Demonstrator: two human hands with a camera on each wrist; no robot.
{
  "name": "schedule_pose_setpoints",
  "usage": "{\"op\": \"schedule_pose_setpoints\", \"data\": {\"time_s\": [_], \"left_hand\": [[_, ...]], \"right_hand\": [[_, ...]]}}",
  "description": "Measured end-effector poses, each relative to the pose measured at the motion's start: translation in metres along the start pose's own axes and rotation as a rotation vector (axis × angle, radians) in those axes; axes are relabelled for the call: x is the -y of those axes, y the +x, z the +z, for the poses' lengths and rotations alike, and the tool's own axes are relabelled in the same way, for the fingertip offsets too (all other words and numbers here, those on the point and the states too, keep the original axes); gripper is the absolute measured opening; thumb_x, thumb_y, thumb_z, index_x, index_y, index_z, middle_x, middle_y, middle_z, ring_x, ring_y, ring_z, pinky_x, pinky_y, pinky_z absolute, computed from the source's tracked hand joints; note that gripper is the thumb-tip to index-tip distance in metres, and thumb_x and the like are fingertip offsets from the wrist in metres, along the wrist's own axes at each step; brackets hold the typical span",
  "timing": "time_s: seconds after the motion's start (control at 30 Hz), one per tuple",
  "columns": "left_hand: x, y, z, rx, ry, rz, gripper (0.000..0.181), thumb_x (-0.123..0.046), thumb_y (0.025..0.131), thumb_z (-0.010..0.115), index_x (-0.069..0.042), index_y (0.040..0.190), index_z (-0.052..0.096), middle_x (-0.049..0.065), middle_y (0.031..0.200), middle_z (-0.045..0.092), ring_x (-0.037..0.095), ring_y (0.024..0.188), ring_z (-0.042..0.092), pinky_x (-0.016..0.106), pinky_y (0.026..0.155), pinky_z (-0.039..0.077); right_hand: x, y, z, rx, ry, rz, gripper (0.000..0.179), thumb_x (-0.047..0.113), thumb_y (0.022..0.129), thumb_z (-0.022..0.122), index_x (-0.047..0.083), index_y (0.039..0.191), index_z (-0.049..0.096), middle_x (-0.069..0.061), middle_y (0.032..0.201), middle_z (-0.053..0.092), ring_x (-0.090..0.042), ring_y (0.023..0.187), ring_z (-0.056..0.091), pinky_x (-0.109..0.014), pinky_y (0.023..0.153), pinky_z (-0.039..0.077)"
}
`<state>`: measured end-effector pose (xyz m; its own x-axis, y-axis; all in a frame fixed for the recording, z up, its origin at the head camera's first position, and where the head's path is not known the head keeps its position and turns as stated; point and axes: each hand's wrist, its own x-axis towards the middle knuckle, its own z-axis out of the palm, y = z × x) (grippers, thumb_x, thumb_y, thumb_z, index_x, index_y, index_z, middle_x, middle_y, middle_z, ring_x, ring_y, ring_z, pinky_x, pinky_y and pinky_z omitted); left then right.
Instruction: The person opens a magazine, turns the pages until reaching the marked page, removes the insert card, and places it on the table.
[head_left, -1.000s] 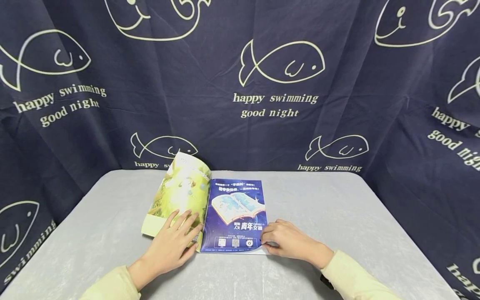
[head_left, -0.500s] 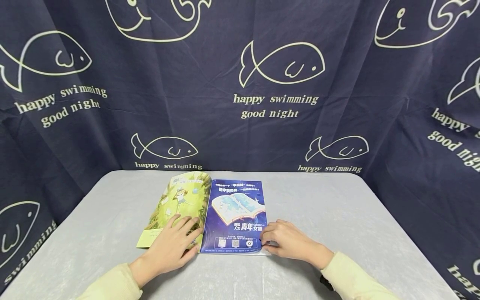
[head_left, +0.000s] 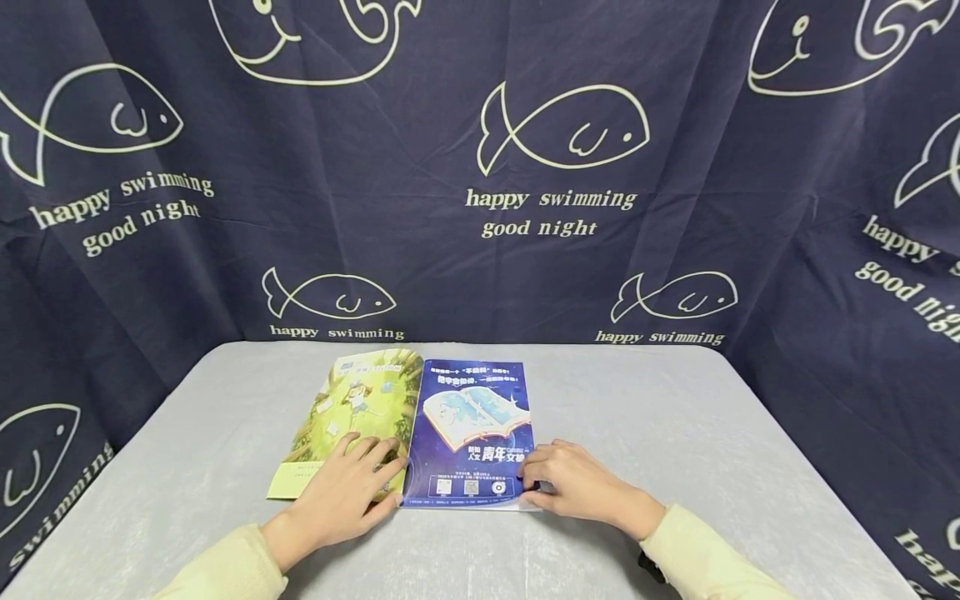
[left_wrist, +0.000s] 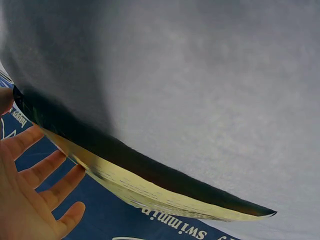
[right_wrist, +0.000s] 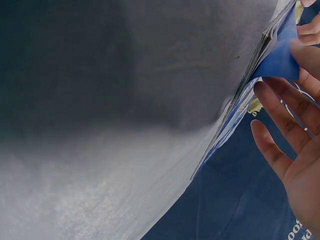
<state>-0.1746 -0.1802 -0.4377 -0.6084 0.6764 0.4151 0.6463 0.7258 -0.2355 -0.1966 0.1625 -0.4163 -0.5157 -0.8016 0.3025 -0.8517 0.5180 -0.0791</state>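
A magazine [head_left: 468, 383] lies spread on the grey table, its spine running away from the person. Its left page [head_left: 356, 387] is green with a cartoon figure; the right one is dark blue with a drawn book. My left hand [head_left: 341, 492] rests spread over the lower part of the green page, thumb near the spine. At the lower right corner, my right hand [head_left: 573, 487] pinches the blue page [right_wrist: 282, 62], which curls up from the pages beneath in the right wrist view. Seen from the left wrist, the green page [left_wrist: 150, 192] bows slightly off the table.
The grey cloth-covered table [head_left: 637, 408] reaches back to a dark blue curtain [head_left: 420, 225] printed with fish and lettering. More of this curtain hangs at both sides.
The green page has come down to the left and lies flatter, its cartoon figure now facing up. My left hand follows it slightly lower; the right hand stays at the corner.
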Motion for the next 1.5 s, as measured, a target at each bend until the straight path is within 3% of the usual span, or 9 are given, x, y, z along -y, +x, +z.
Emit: {"op": "schedule_pose_setpoints", "data": {"time_s": [0.13,0.33,0.73,1.5], "left_hand": [[0.0,0.0,0.0,0.03,0.0,-0.013,0.043,-0.046,0.083,0.054,-0.018,0.114,0.061,0.008,0.118,0.056,0.026,0.1,0.053,0.048,0.089,0.036],[-0.002,0.0,-0.001,0.078,0.003,-0.027,0.046,-0.049,0.084,0.053,-0.018,0.116,0.06,0.008,0.12,0.055,0.027,0.102,0.053,0.047,0.089,0.038],[-0.003,0.0,-0.002,0.134,-0.034,-0.062,0.052,-0.055,0.083,0.052,-0.017,0.119,0.059,0.008,0.121,0.054,0.027,0.103,0.053,0.043,0.085,0.041],[-0.01,0.008,-0.002,0.201,-0.072,-0.108,0.064,-0.064,0.081,0.048,-0.019,0.125,0.055,0.007,0.125,0.052,0.029,0.097,0.053,0.046,0.086,0.039]], "right_hand": [[0.0,0.0,0.0,-0.001,-0.001,0.012,0.007,0.025,0.075,0.07,0.019,0.079,0.067,0.01,0.087,0.065,-0.005,0.08,0.057,-0.023,0.071,0.044],[-0.003,-0.001,0.002,-0.01,-0.014,0.037,0.014,0.019,0.072,0.07,0.019,0.086,0.067,0.009,0.089,0.066,-0.007,0.082,0.057,-0.025,0.073,0.045],[-0.007,0.003,0.0,-0.063,-0.021,0.048,0.015,0.02,0.072,0.069,0.019,0.087,0.068,0.009,0.091,0.066,-0.007,0.085,0.057,-0.026,0.074,0.044],[-0.009,0.018,-0.009,-0.265,-0.045,-0.049,0.012,0.019,0.072,0.071,0.014,0.083,0.068,0.007,0.084,0.068,-0.008,0.078,0.06,-0.026,0.072,0.046]]}}
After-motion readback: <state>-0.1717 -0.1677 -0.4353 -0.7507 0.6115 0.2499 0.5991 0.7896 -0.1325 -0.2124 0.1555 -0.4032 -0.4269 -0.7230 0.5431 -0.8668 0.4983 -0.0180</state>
